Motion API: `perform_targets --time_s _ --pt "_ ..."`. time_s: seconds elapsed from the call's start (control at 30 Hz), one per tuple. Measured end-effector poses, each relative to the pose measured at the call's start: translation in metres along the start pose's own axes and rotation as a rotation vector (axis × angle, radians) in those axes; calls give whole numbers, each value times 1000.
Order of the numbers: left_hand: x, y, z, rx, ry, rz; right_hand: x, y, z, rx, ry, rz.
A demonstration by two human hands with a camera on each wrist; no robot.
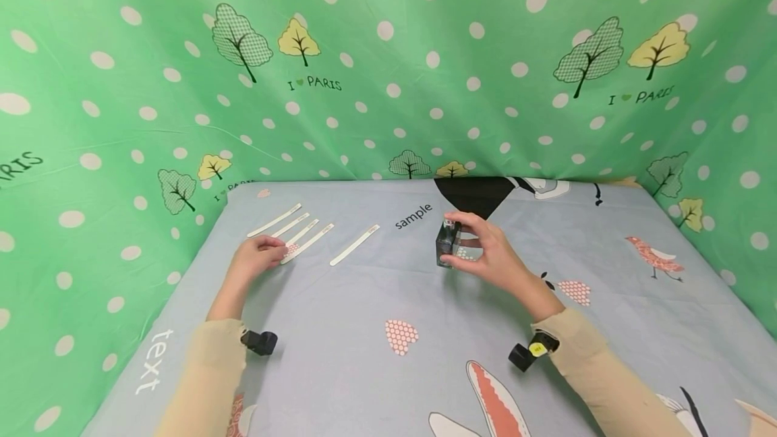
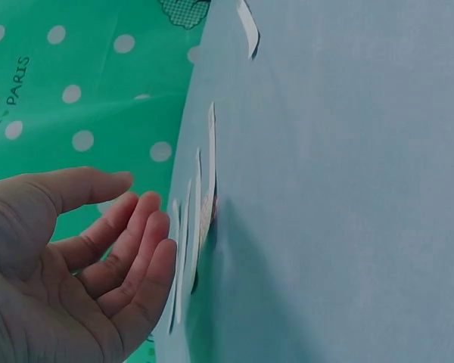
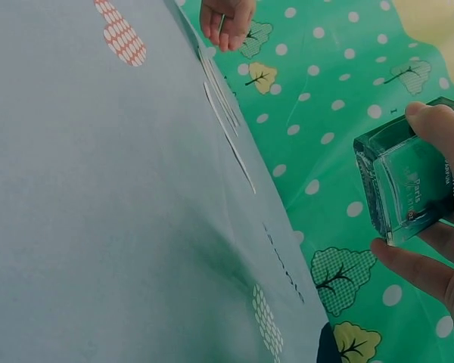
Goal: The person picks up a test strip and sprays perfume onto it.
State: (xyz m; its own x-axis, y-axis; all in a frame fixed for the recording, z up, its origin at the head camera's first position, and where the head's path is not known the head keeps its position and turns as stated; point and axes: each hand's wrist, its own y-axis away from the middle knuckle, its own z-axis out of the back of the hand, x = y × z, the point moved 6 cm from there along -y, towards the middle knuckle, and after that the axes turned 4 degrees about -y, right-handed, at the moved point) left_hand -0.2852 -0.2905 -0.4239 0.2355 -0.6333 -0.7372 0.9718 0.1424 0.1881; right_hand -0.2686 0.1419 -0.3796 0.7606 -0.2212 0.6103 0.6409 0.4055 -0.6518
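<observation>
Right hand [image 3: 452, 283], gripped bottle [image 3: 393, 198], wrist-view lettering [image 3: 418, 185]

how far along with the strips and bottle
Looks done: four paper strips laid together, a fifth strip apart. In hand: the right grip holds the glass bottle above the cloth; the empty left grip is beside the four. Remaining, probably: setting the bottle down.

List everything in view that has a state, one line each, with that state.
Glass perfume bottle: held off the cloth; whether capped, unclear.
Right hand: gripping the bottle, a fingertip at its top.
Left hand: loosely curled, holding nothing, beside the grouped strips.
Four grouped paper strips: lying side by side.
Single paper strip: lying apart.
Tablecloth: spread out.
Green polka-dot curtain: hanging, lightly creased.
</observation>
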Motion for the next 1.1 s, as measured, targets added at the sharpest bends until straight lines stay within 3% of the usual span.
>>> perform_targets --time_s 0.67,1.1 --pt "15 -5 10 -30 -29 28 -3 1 -3 12 2 -6" --pt "22 -4 3 -34 -13 59 -4 2 -3 11 5 2"
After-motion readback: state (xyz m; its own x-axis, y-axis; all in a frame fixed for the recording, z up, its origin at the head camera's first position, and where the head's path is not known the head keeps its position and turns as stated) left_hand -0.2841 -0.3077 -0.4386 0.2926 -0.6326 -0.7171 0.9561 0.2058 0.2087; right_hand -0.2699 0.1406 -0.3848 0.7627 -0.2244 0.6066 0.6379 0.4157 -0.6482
